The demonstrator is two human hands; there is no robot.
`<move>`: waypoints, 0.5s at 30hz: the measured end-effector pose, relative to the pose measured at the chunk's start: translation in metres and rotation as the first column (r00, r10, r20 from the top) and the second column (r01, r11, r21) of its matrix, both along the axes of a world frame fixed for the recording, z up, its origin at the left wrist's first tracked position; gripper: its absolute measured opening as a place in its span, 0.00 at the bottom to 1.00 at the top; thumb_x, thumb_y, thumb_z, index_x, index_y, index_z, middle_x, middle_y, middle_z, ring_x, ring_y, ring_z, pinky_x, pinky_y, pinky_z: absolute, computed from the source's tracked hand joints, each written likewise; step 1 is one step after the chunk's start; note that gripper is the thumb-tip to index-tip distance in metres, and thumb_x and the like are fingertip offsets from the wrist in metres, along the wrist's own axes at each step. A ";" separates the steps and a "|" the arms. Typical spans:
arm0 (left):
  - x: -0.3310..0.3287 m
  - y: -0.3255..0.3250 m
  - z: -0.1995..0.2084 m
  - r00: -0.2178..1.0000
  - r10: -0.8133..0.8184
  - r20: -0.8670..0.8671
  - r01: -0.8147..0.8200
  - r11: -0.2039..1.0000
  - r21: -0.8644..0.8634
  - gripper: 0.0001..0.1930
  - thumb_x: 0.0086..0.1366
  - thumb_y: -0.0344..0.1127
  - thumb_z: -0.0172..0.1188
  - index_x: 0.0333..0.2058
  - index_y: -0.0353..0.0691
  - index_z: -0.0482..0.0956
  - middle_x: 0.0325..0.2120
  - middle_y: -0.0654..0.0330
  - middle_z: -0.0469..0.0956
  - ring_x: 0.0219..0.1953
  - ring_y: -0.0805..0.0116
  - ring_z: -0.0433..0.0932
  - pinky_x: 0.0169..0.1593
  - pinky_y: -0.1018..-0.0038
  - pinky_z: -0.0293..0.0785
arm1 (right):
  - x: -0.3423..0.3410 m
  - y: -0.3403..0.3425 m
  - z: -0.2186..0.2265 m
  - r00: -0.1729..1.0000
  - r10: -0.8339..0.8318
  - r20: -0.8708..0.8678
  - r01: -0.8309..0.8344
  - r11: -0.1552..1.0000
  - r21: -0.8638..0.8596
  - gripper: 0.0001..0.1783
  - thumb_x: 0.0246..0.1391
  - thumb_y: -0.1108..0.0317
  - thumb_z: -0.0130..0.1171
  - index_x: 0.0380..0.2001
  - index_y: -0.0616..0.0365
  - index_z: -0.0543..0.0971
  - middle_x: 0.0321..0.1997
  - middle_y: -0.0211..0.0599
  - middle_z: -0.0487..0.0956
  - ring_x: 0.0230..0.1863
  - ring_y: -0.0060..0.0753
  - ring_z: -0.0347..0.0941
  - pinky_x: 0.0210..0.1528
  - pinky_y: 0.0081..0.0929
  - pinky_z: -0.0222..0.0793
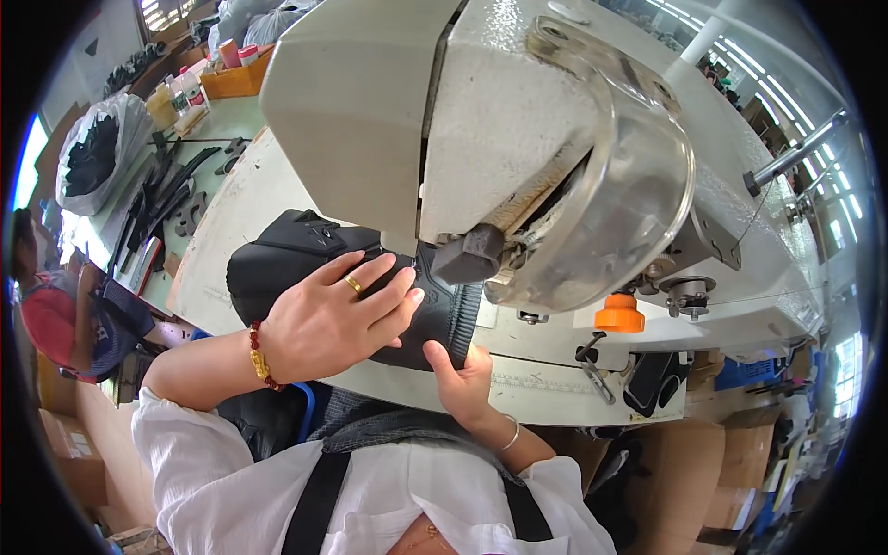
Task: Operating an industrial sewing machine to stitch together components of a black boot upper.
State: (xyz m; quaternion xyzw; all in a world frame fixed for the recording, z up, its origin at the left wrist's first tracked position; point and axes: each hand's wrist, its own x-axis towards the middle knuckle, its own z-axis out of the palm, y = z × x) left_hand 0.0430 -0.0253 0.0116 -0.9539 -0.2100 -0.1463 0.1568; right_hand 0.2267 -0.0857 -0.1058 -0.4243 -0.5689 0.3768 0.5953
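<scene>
A black, leather-like piece (268, 273) with a ribbed band along its right edge lies on the pale sewing machine table. Its exact kind I cannot tell. My left hand (347, 310) rests flat on top of it, fingers stretched and slightly apart, close to the needle area of the sewing machine (361, 111). With my right hand (462, 377) I grip the piece's near right edge, thumb above and the other fingers mostly hidden beneath. The machine head covers the far part of the piece, so the needle and presser foot are barely seen.
A clear curved guard (647, 213) juts from the machine head, with an orange knob (620, 314) below. Tweezers (597, 377) lie at the table's right. On a green side table are black strips (157, 199), a plastic bag (102, 153) and bottles. Another person (60, 324) sits at left.
</scene>
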 end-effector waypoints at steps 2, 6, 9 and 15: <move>0.001 0.002 0.002 1.000 -0.003 0.002 0.003 1.000 0.008 0.21 0.54 0.44 0.60 0.44 0.40 0.74 0.46 0.59 0.72 0.50 0.61 0.71 0.52 0.66 0.71 | 0.001 0.004 -0.002 1.000 -0.001 0.003 0.001 1.000 0.004 0.08 0.57 0.69 0.56 0.31 0.64 0.77 0.22 0.23 0.74 0.23 0.14 0.64 0.26 0.17 0.61; 0.004 0.008 0.012 0.999 0.012 0.048 -0.013 1.000 0.021 0.23 0.50 0.44 0.62 0.44 0.40 0.74 0.45 0.60 0.72 0.48 0.62 0.71 0.52 0.67 0.71 | 0.005 0.011 -0.005 0.999 0.043 0.000 -0.043 0.999 -0.031 0.08 0.58 0.70 0.55 0.33 0.65 0.77 0.24 0.24 0.75 0.25 0.14 0.65 0.28 0.16 0.63; 0.007 0.011 0.015 0.997 0.007 0.081 -0.008 1.000 0.010 0.25 0.47 0.44 0.64 0.44 0.40 0.74 0.44 0.61 0.72 0.47 0.63 0.71 0.52 0.68 0.71 | 0.003 0.013 -0.003 0.999 0.029 -0.021 -0.030 0.999 -0.035 0.07 0.58 0.71 0.55 0.32 0.65 0.77 0.25 0.24 0.75 0.25 0.14 0.65 0.29 0.16 0.63; 0.008 0.012 0.013 0.998 -0.003 0.066 -0.004 0.994 0.112 0.26 0.46 0.43 0.65 0.43 0.39 0.74 0.41 0.62 0.71 0.47 0.64 0.71 0.51 0.69 0.72 | 0.006 0.014 0.008 0.998 0.053 -0.038 -0.055 0.997 -0.063 0.07 0.58 0.72 0.55 0.32 0.65 0.78 0.26 0.23 0.75 0.27 0.13 0.65 0.29 0.15 0.63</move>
